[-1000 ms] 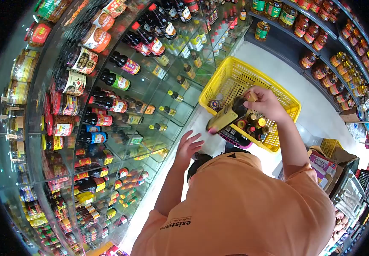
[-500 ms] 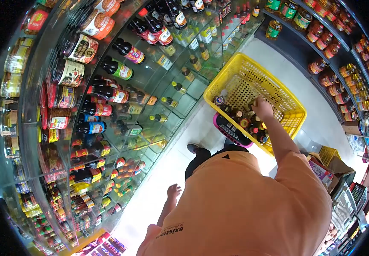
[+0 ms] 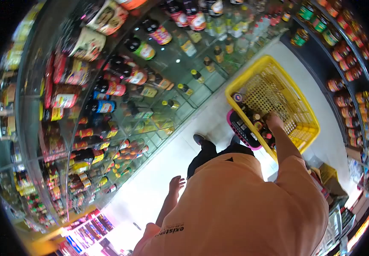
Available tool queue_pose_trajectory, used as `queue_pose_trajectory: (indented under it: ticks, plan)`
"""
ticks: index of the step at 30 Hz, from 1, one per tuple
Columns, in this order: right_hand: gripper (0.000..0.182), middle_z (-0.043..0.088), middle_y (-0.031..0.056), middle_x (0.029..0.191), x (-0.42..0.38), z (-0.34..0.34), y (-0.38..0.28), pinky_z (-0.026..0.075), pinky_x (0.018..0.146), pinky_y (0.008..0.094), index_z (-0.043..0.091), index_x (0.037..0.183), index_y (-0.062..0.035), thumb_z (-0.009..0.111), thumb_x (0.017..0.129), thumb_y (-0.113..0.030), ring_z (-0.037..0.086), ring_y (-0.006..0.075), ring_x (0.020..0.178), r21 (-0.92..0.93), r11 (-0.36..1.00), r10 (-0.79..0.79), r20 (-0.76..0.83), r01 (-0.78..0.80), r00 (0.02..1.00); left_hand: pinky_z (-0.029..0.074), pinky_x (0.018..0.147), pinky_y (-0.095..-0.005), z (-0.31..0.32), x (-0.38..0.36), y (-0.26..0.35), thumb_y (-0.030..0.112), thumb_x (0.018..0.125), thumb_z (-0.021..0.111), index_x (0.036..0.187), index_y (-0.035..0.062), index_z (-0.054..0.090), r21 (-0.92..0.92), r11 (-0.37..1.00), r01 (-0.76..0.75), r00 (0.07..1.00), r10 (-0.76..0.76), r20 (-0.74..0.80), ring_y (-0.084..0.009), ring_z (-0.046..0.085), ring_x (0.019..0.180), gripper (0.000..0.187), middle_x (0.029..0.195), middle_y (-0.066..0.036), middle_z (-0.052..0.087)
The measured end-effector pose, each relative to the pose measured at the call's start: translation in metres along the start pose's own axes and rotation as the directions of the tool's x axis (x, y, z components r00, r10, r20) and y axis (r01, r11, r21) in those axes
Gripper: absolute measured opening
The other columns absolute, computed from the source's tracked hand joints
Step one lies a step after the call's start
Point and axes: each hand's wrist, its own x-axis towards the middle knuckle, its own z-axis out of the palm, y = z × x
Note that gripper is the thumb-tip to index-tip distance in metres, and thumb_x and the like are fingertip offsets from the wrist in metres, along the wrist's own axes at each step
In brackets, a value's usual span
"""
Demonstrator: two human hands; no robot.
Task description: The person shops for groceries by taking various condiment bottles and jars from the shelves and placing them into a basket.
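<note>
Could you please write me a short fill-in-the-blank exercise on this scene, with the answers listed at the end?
1. The large basket with bottles in it is ____ in colour.
2. The hand reaching into that basket is the person's ____ one.
3. The other hand, out to the side with its fingers spread, is holding ____.
4. The dark item beside the large basket has a bright ____ edge.

Missing words: yellow; right; nothing; pink.

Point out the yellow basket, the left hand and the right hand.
Yellow basket [image 3: 287, 88], head view, perforated side wall.
Left hand [image 3: 176, 185], head view, middle of the hand.
Right hand [image 3: 274, 121], head view, its back.
</note>
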Motion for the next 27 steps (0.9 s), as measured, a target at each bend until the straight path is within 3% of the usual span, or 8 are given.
queue_pose_trajectory:
  ticks: [1,8,11,17,19,23,25,27]
  plan:
    - [0.036,0.066,0.0151,0.116,0.031,0.042,0.02,0.053,0.087,0.0479,0.058,0.111,-0.0127,0.066,0.085,-0.035,0.064,0.0349,0.108,-0.103,0.993,-0.061,0.024,0.064,0.998,0.054,0.081,-0.0396,0.0,0.002,0.009,0.032,0.098,0.058,0.133,0.0055,0.05,-0.062,0.998,0.018,1.0,-0.018,-0.006,-0.0256,0.068,0.094,0.044,0.111,-0.014,0.068]
    - [0.052,0.063,0.0231,0.122,0.016,0.003,-0.001,0.052,0.093,0.048,0.052,0.135,-0.0093,0.062,0.088,-0.029,0.061,0.0396,0.112,-0.001,0.995,-0.095,0.063,0.096,0.993,0.053,0.074,-0.0306,0.009,0.014,0.144,0.025,0.097,0.06,0.134,0.0051,0.051,-0.011,0.898,-0.441,0.89,0.435,-0.133,-0.0179,0.068,0.087,0.043,0.109,-0.01,0.068]
    - [0.05,0.063,0.0256,0.122,-0.003,-0.009,-0.009,0.051,0.092,0.0503,0.053,0.133,-0.008,0.062,0.09,-0.031,0.06,0.0435,0.112,0.189,0.98,0.07,-0.032,-0.063,0.997,0.054,0.074,-0.0307,0.021,0.019,0.214,0.021,0.092,0.066,0.142,0.0008,0.043,-0.029,0.804,-0.593,0.791,0.576,-0.207,-0.0191,0.069,0.087,0.058,0.117,-0.013,0.065]
    - [0.044,0.057,0.0247,0.132,-0.057,-0.034,-0.032,0.047,0.099,0.0477,0.056,0.131,-0.0052,0.06,0.091,-0.022,0.053,0.0393,0.124,0.23,0.973,0.029,-0.261,0.033,0.965,0.052,0.093,-0.0401,0.015,0.08,0.312,0.025,0.085,0.075,0.149,-0.0045,0.026,0.367,0.601,-0.71,0.446,0.787,-0.425,-0.0387,0.06,0.114,0.087,0.147,-0.028,0.039]
    - [0.041,0.059,0.0251,0.127,-0.1,-0.056,-0.049,0.047,0.096,0.0483,0.056,0.128,-0.0036,0.06,0.091,-0.022,0.054,0.0403,0.122,0.356,0.933,0.042,-0.263,0.057,0.964,0.045,0.104,-0.0454,0.005,0.103,0.333,0.025,0.084,0.075,0.151,-0.0048,0.021,0.733,0.422,-0.533,0.1,0.892,-0.44,-0.0445,0.047,0.13,0.091,0.151,-0.032,0.031]
    - [0.035,0.064,0.0236,0.114,-0.146,-0.039,-0.045,0.048,0.092,0.0478,0.058,0.119,0.0008,0.062,0.09,-0.018,0.059,0.0418,0.11,0.544,0.833,0.103,-0.33,0.099,0.938,0.04,0.109,-0.0471,0.004,0.107,0.374,0.028,0.085,0.075,0.152,-0.004,0.02,0.507,0.479,-0.716,0.097,0.788,-0.608,-0.0449,0.042,0.134,0.093,0.147,-0.03,0.039]
    - [0.033,0.065,0.0226,0.109,-0.165,-0.024,-0.04,0.048,0.091,0.0473,0.058,0.116,0.0022,0.063,0.089,-0.016,0.061,0.042,0.106,0.575,0.811,0.135,-0.361,0.106,0.923,0.041,0.107,-0.0476,-0.002,0.132,0.384,0.028,0.085,0.075,0.15,-0.0044,0.023,0.454,0.6,-0.659,0.185,0.714,-0.675,-0.0447,0.046,0.13,0.089,0.142,-0.029,0.045]
    - [0.024,0.066,0.0143,0.102,-0.182,-0.021,-0.043,0.053,0.085,0.0354,0.061,0.111,0.0003,0.062,0.088,-0.005,0.066,0.025,0.095,0.662,0.726,0.16,-0.424,0.185,0.892,0.043,0.106,-0.0481,-0.015,0.185,0.384,0.027,0.084,0.076,0.147,-0.0046,0.027,0.493,0.518,-0.699,0.068,0.735,-0.675,-0.0448,0.05,0.125,0.086,0.139,-0.028,0.047]
